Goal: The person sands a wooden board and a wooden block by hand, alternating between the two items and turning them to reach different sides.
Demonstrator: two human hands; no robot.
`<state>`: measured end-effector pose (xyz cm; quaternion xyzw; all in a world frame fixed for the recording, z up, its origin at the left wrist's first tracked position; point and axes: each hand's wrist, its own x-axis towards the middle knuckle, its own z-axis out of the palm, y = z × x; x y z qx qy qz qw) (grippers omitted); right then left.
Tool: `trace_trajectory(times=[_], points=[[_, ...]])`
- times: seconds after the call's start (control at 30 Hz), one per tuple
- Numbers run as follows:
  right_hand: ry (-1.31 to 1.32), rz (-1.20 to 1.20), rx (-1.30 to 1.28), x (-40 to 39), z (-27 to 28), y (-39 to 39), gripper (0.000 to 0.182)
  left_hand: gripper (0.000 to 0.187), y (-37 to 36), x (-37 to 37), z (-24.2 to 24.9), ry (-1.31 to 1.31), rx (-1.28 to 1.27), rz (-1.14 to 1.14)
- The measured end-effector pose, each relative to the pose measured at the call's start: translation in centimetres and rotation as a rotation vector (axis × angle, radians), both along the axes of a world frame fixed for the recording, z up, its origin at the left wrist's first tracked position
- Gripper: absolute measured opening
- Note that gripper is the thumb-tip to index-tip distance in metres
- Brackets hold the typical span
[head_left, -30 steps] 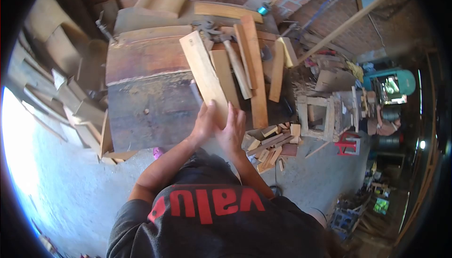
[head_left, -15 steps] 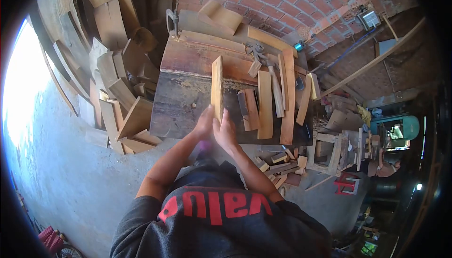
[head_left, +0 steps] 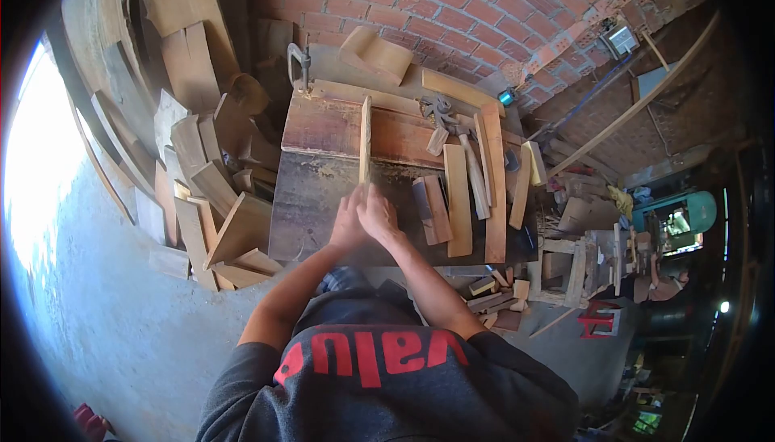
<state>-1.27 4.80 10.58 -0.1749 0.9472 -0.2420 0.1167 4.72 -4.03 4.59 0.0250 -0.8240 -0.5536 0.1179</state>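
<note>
A narrow wooden strip [head_left: 366, 137] points away from me over the dark workbench [head_left: 311, 200], its thin edge turned up. Its near end is in both my hands. My left hand [head_left: 348, 222] wraps the end from the left, and my right hand [head_left: 378, 213] closes over it from the right, the two touching. Fingers are partly hidden around the wood. To the right of my hands lie a wooden block with a dark side [head_left: 433, 209], a pale board [head_left: 458, 200] and a longer reddish board [head_left: 494, 192].
A metal clamp [head_left: 299, 64] grips the bench's far left corner. A hand plane or similar metal tool [head_left: 438, 109] lies at the back by a wooden handle [head_left: 476, 169]. Boards [head_left: 194, 62] lean at left. Offcuts [head_left: 496, 301] lie on the floor; a red stool [head_left: 598, 319] stands right.
The strip has turned from showing its broad face to its thin edge. My hands have drawn closer together around its near end. The camera view has shifted slightly.
</note>
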Motion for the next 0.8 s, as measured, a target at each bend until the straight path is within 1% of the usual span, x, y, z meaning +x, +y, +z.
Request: trace_trajectory(times=[0.03,0.07,0.1,0.13,0.17,0.2,0.23,0.27,0.3,0.33,0.37,0.4,0.43,0.5,0.53,0.6,0.73,0.8], points=[[0.028,0.012,-0.004,0.0,-0.2,-0.1,0.050,0.076,-0.3,-0.5,-0.4,-0.007,-0.003,-0.012],[0.018,-0.008,-0.006,-0.1,-0.5,-0.1,0.050,0.071,-0.4,-0.9,-0.9,-0.011,-0.103,0.006],[-0.017,0.016,-0.047,-0.1,-0.5,0.0,0.053,0.068,-0.3,-1.3,-1.7,-0.015,-0.200,0.019],[-0.052,0.038,-0.087,-0.2,-0.5,0.4,0.057,0.062,-0.3,-1.8,-2.5,0.107,-0.357,0.085],[-0.064,0.012,-0.084,-0.3,-0.6,0.9,0.057,0.062,-0.1,-2.3,-3.4,0.099,-0.352,0.058],[-0.027,0.041,-0.168,-0.4,-0.8,1.5,0.060,0.065,0.1,-2.5,-3.6,0.023,-0.284,0.081],[0.014,0.077,-0.251,-0.6,-0.9,2.0,0.063,0.069,0.1,-2.7,-2.7,-0.052,-0.217,0.111],[-0.031,0.048,-0.297,-1.0,-0.7,2.9,0.064,0.077,0.4,-2.3,-1.7,-0.163,-0.148,0.152],[0.056,0.032,-0.229,-1.1,1.4,4.1,0.062,0.077,0.7,-2.5,-1.2,-0.167,-0.145,0.154],[0.144,-0.045,-0.108,-1.4,2.9,5.1,0.063,0.080,1.0,-2.7,-1.0,-0.104,-0.197,0.195],[0.467,-0.095,-0.004,-2.0,1.7,6.7,0.066,0.082,1.1,-2.7,-1.0,-0.042,-0.250,0.238],[0.448,-0.150,0.036,-2.8,2.7,8.5,0.069,0.082,1.1,-2.9,-1.4,-0.021,-0.263,0.247],[0.432,-0.242,0.158,-3.3,2.3,10.2,0.079,0.082,1.1,-2.9,-1.5,-0.027,-0.263,0.253],[0.267,-0.404,0.344,-4.2,2.1,12.2,0.092,0.079,1.3,-3.0,-1.4,-0.027,-0.230,0.248],[0.269,-0.399,0.346,-4.4,1.7,12.7,0.092,0.079,1.4,-3.1,-1.5,-0.028,-0.226,0.253],[0.112,-0.419,0.412,-4.6,1.0,13.5,0.100,0.078,1.3,-3.2,-1.5,0.027,-0.199,0.264],[0.182,-0.369,0.434,-4.2,-0.9,12.9,0.096,0.076,1.3,-3.1,-1.3,-0.008,-0.142,0.267],[0.189,-0.386,0.407,-3.9,-1.5,12.3,0.092,0.071,1.2,-3.1,-1.2,0.046,-0.102,0.249]])
